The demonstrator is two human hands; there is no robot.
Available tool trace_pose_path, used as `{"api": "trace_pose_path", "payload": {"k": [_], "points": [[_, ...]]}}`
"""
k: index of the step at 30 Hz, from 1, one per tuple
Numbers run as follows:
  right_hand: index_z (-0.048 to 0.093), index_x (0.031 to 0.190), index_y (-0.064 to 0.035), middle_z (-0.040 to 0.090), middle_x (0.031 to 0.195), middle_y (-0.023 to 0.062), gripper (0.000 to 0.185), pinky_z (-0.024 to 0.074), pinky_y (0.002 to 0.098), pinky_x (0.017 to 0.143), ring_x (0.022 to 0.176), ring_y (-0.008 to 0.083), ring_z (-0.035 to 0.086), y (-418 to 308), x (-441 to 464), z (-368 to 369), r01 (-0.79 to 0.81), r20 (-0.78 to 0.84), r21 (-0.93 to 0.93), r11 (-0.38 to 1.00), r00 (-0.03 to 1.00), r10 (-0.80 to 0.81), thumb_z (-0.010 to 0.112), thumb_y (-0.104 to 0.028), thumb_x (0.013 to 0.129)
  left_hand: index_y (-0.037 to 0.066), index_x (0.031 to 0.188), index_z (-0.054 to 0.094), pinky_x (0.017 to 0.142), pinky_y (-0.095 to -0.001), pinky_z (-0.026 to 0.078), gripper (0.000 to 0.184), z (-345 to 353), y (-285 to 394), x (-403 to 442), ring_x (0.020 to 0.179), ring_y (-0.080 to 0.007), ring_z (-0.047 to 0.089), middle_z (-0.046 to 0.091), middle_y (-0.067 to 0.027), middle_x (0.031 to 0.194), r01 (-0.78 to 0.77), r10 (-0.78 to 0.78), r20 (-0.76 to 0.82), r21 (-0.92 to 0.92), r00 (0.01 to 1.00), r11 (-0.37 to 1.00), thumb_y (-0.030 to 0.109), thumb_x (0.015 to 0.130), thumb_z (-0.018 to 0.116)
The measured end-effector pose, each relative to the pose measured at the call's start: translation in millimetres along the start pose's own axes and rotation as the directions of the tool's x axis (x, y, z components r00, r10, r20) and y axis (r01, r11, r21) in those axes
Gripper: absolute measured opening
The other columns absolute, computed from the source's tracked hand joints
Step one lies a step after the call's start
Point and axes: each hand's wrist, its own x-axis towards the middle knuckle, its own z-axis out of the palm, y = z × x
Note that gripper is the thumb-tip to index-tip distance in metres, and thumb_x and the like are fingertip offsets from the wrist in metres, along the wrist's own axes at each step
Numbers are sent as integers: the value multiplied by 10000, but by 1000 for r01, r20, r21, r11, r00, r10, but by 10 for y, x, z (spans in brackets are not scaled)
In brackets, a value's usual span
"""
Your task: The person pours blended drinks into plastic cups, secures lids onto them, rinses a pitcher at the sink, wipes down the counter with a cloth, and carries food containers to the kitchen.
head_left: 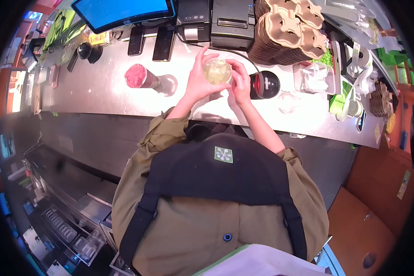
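Note:
A clear cup of pale yellow-green drink (217,72) stands over the metal counter (96,99), seen from above. My left hand (198,76) curves around its left side, with the thumb along the near rim. From the right, my right hand (239,82) closes on the same cup with bent fingers. Whether the cup's base touches the counter is hidden. To the left, a cup with a pink, slushy-looking top (136,76) stands apart from both hands. A round black device (267,85) with a red-lit face sits just right of my right hand.
Two dark phones (163,43) lie at the back, below a tablet screen (124,13). Black printers (233,25) stand behind the cup. Stacked cardboard cup carriers (285,34) and a clear bin (313,78) are at right. A transparent round item (288,102) lies near the front edge.

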Motion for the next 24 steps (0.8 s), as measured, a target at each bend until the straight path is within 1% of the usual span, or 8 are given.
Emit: {"api": "trace_pose_path", "payload": {"k": [2,13,15,16,18,21,23,24], "points": [[549,1125,10,532,1157,130,381,344,336,995,1121,220,489,88,51,-31,167,53,-236,957,986,-159,396,-206,851,72,1424,157,962,-382,433,1189,11,1,8,1128,-272,540,535,-140,1219,0,0,6,0,1000,1000,315,515,882],[567,1074,11,518,1121,150,471,346,389,978,1097,274,471,556,89,75,279,-139,-92,956,947,-290,382,-363,855,48,1401,178,967,-391,421,1143,14,-67,62,1120,-274,522,523,-157,1189,8,-7,61,-7,998,1000,241,515,874],[579,1084,-3,522,1150,150,407,342,395,987,1110,279,470,442,53,-8,316,-32,-210,925,944,-330,436,-296,839,51,1395,176,993,-400,395,1128,-29,-10,60,1143,-271,497,505,-163,1206,67,-59,109,-72,992,995,242,525,868],[585,1089,-10,524,1164,149,381,340,398,991,1117,282,469,347,82,-78,349,29,-269,898,935,-354,463,-262,831,59,1395,178,990,-403,396,1130,-67,1,96,1142,-279,494,500,-164,1200,-17,9,97,82,995,996,245,517,865],[599,1100,-29,524,1204,143,347,348,392,996,1136,288,467,141,44,-271,272,8,-512,815,950,-312,506,-161,794,74,1394,184,984,-410,398,1133,-213,-4,118,1141,-294,487,489,-168,1190,-157,131,92,391,987,907,249,501,858],[602,1131,-27,564,1203,140,382,428,359,950,1128,284,528,-157,126,-319,113,-116,-623,774,965,-234,548,-8,753,82,1393,186,1031,-430,343,1093,-439,88,124,1189,-307,425,468,-172,1181,-1,-20,143,140,989,990,247,525,829],[597,1146,-34,624,1096,141,369,484,339,869,1016,259,604,-281,159,-354,-165,-54,-761,628,980,191,567,-11,779,84,1413,144,1059,-424,318,1084,-492,64,96,1221,-278,428,432,-158,1306,-19,8,179,60,984,998,190,575,823],[619,1116,-46,668,974,117,332,518,294,776,875,211,652,-265,136,-280,-40,13,-643,764,998,63,624,-45,785,86,1418,139,1058,-421,324,1087,-479,65,66,1242,-282,415,421,-163,1327,-16,3,177,73,984,997,192,579,823]]}}
